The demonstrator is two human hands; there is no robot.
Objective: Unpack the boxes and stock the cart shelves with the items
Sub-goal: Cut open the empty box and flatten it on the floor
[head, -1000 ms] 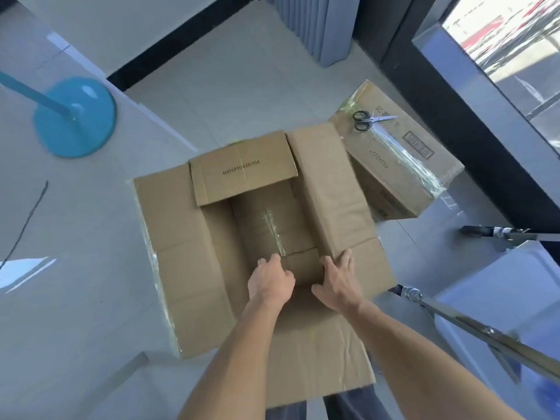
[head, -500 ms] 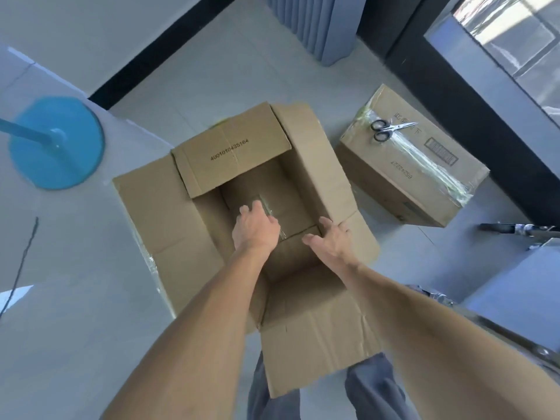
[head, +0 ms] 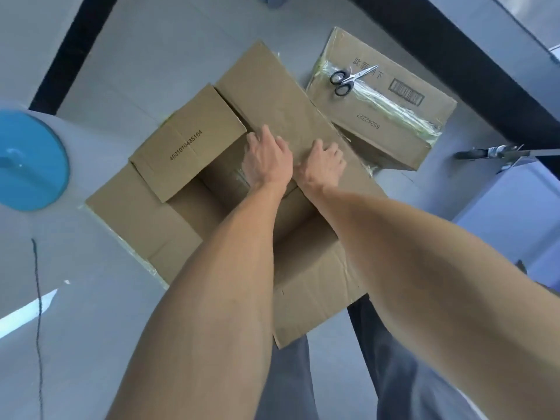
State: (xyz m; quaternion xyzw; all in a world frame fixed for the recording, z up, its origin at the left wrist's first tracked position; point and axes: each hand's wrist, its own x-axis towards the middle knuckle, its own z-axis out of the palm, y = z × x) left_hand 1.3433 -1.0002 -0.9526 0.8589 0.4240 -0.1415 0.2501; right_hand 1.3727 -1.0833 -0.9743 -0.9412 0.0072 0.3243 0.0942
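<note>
The open box (head: 194, 213) is seen on the floor directly below the person, its four flaps spread outward and its interior apparently bare, though the arms hide part of it. Being corrugated cardboard with nothing visible inside, it is judged light and fairly stiff along the panels but floppy at the scored flap hinges; it would best be taken by the side walls or under the bottom edges, since a flap alone would likely bend or tear.

Just beside it, to the far right, the sealed box (head: 391, 116) lies with clear tape along its seam. It is judged heavier, presumably still full, and the glossy tape slippery, so the lower corners would give the surer hold.

On the far-right flap of the open box, the left hand (head: 266, 159) and right hand (head: 322, 165) are pressed side by side, fingers (head: 268, 136) loosely spread and flat on the cardboard, clamped on nothing.

Scissors (head: 348, 78), closed, rest on the sealed box's top.
</note>
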